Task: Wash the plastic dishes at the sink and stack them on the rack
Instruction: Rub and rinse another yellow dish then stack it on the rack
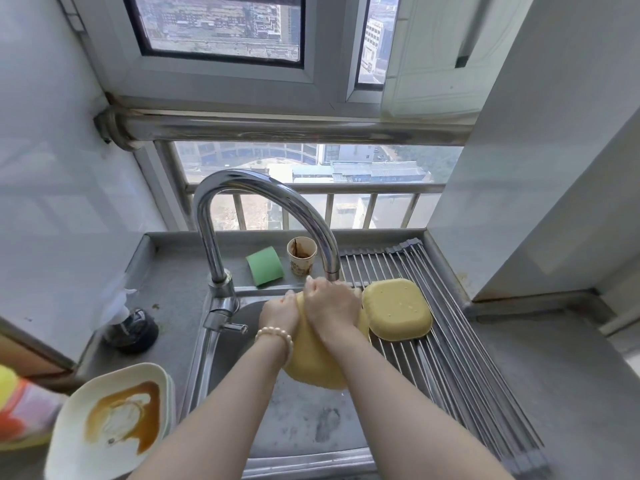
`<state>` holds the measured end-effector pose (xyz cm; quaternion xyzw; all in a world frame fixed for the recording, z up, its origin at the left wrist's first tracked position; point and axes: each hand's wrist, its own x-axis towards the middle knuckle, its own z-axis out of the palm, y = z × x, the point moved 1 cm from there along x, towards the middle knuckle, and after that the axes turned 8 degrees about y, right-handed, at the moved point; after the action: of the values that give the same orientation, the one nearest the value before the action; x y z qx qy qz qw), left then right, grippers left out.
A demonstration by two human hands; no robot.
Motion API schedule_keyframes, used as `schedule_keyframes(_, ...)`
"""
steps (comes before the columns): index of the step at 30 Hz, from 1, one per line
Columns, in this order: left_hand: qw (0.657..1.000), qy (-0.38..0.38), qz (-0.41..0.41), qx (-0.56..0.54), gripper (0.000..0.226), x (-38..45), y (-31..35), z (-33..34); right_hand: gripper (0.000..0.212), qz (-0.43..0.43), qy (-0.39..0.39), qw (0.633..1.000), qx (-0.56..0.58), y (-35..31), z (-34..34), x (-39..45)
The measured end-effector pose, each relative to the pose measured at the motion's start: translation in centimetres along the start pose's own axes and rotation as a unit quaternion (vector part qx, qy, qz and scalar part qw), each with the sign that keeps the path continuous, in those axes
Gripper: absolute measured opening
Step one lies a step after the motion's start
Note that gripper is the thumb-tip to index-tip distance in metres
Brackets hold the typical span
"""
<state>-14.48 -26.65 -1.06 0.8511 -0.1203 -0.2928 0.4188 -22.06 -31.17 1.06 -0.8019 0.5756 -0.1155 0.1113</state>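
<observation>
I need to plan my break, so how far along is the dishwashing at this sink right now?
Early on. Done: one yellow dish lies upside down on the rack. In hand: the left hand and right hand hold a second yellow dish under the faucet over the sink. Left: the sauce-stained white dish on the counter, topping a small stack.

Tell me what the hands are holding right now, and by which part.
Both hands hold the yellow plastic dish over the sink: left hand and right hand grip its upper, far edge under the faucet.
</observation>
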Motion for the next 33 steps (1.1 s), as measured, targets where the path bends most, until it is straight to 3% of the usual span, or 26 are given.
schedule_keyframes(3,0.992,-0.005,-0.101,-0.075,0.040,0.8,-0.4,0.2,0.056,-0.037,0.035,0.997,-0.062,-0.6,0.0,-2.2)
schedule_keyframes(7,0.980,-0.004,-0.157,-0.118,0.045,0.3,-1.0,0.5,0.075,0.041,-0.076,0.995,-0.053,0.6,-1.1,-1.6)
schedule_keyframes(11,0.978,0.026,-0.162,-0.131,0.049,-0.1,-1.4,0.4,0.066,0.091,-0.160,0.982,0.037,2.3,-0.8,2.3)
schedule_keyframes(13,0.983,0.020,-0.136,-0.120,0.054,-0.4,-0.8,-0.2,0.055,0.073,-0.208,0.974,0.048,2.7,-0.9,3.2)
schedule_keyframes(15,0.999,-0.003,-0.043,-0.023,0.063,-1.1,-0.2,-0.6,0.045,0.058,-0.227,0.971,0.053,2.9,-0.6,3.7)
schedule_keyframes(18,0.983,-0.018,0.115,0.144,0.075,-1.8,-0.2,-0.8,0.039,0.047,-0.227,0.970,0.073,3.0,-0.4,4.1)
schedule_keyframes(21,0.975,0.009,0.163,0.151,0.069,-1.3,0.1,-0.8,0.036,0.075,-0.175,0.976,0.104,3.4,0.2,3.6)
schedule_keyframes(23,0.991,0.018,0.117,0.059,0.062,-1.0,0.4,-0.9,0.035,0.109,-0.084,0.978,0.155,3.0,0.3,2.6)
schedule_keyframes(25,0.997,0.025,0.016,-0.072,0.057,-0.8,0.2,-0.7,0.045,0.110,-0.015,0.983,0.146,2.0,0.3,0.9)
schedule_keyframes(29,0.978,0.060,-0.092,-0.178,0.055,-0.3,-1.5,-0.6,0.074,0.088,-0.031,0.993,0.076,1.4,1.3,-2.8)
schedule_keyframes(33,0.966,0.072,-0.144,-0.203,0.068,0.0,-3.0,-0.4,0.062,0.145,-0.054,0.973,0.171,3.5,1.5,-1.2)
